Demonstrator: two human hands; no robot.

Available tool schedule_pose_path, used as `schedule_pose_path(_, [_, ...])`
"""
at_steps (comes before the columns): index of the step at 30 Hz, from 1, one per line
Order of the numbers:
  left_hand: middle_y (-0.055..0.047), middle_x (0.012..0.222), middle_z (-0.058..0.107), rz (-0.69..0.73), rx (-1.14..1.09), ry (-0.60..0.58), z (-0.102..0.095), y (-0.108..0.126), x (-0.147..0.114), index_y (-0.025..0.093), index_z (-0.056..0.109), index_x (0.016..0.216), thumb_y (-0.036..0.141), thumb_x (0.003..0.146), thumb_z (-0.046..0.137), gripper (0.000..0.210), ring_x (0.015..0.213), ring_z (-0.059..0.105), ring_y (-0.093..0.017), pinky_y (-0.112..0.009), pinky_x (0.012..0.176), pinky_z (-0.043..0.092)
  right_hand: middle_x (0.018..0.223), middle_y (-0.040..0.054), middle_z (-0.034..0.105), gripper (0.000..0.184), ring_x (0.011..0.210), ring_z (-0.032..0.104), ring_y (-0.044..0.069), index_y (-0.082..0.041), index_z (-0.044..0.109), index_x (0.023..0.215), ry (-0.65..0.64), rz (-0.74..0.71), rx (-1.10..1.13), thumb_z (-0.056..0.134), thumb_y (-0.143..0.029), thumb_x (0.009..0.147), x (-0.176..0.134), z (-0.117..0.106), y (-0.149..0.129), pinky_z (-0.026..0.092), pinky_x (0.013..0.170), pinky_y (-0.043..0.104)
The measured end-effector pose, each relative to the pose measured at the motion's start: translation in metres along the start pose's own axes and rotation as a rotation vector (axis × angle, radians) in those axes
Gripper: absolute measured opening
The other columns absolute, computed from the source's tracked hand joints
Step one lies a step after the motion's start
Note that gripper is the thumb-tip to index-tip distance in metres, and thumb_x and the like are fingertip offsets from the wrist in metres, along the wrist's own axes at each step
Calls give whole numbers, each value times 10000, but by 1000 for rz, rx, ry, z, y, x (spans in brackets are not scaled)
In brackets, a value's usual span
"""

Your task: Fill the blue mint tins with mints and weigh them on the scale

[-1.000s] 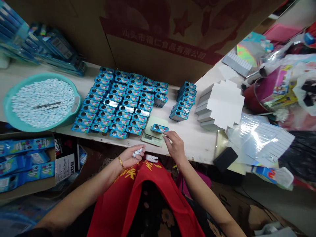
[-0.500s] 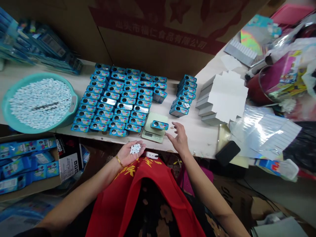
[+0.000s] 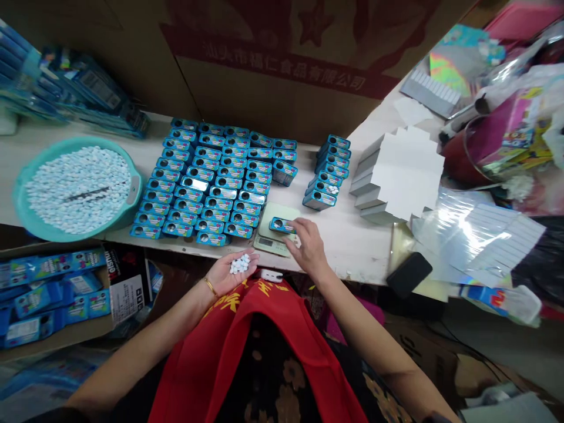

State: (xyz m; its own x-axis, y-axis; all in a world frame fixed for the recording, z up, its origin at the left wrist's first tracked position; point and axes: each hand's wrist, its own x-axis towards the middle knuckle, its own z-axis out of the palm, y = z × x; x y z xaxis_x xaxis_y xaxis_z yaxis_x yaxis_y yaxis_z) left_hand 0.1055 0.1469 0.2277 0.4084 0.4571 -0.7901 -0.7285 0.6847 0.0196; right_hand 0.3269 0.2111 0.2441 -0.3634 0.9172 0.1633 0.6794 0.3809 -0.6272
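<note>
My left hand [image 3: 230, 272] is palm up at the table's front edge, cupping a small pile of white candies [image 3: 239, 264]. A small blue candy box [image 3: 278, 224] with a round opening in its top stands on a pale green weighing scale [image 3: 267, 242]. White shows inside that opening. My right hand [image 3: 308, 247] has its thumb and fingers closed around the box's right end. Left of the scale, several rows of similar blue boxes [image 3: 211, 202] stand close together. A shorter row of blue boxes [image 3: 319, 200] is to the right, with white candies on top of one.
A turquoise basin [image 3: 134, 188] of white candies, with a dark strip-like tool on them, sits at left. Stacked white card [image 3: 399, 170] and a black phone [image 3: 409, 274] lie at right. A large carton [image 3: 282, 100] borders the back. Below left is an open box of blue packs [image 3: 37, 329].
My right hand has moved left from beside the scale onto the box and closed on it. My left hand still cups the candies. The view has shifted slightly.
</note>
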Motion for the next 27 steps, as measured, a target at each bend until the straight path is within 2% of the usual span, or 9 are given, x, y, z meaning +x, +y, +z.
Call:
schedule_pose_path(4, [-122,903,651,12,11,-85,13,0,6,62,566,1014,92,780,434,270,880,605,-182,-326,804,482,931,81,544,224,880,486,195,-197,558,1009,-247,-171,28,437,-271,836,-7,14,-40,412,780,347])
schedule_pose_path(6, [-112,876,653,21,34,-100,18,-2,8,60,580,981,76,772,435,255,848,606,-167,-316,799,482,879,84,542,215,840,480,195,-179,570,976,-316,-143,-26,420,-249,841,-10,23,-49,406,763,345])
schedule_pose_path(10, [-111,849,653,26,110,-123,23,-6,10,60,606,917,59,757,450,223,800,608,-156,-281,753,491,865,73,531,184,840,467,195,-175,569,945,-328,-66,-22,465,-231,803,-13,31,-48,391,769,338])
schedule_pose_path(14, [-102,803,657,14,149,-106,28,-9,13,62,618,877,48,745,469,200,752,612,-146,-255,713,498,812,45,534,110,798,469,181,-181,557,836,-298,32,50,514,-184,735,-14,29,-45,387,744,319])
schedule_pose_path(19, [-124,839,657,13,162,-96,33,-9,17,55,614,895,58,754,460,208,779,616,-169,-285,724,502,734,8,532,45,730,487,148,-188,553,740,-235,159,206,535,-156,715,-10,26,-41,400,685,273])
schedule_pose_path(22, [-145,891,652,42,145,-98,37,-5,19,42,606,932,71,755,466,227,852,612,-192,-292,773,490,745,10,549,47,726,503,136,-185,572,771,-104,182,283,528,-191,755,2,20,-31,412,673,255])
schedule_pose_path(25, [-160,919,649,61,157,-85,39,2,17,29,599,960,94,757,484,242,862,615,-202,-267,760,496,797,29,574,95,777,511,151,-187,600,832,41,155,196,538,-211,763,15,14,-16,412,728,283])
schedule_pose_path(27, [-160,925,649,74,155,-60,36,5,13,30,599,959,95,758,486,240,843,622,-201,-259,737,506,808,37,581,119,795,513,160,-188,612,857,82,138,136,541,-222,767,16,9,-6,410,752,301])
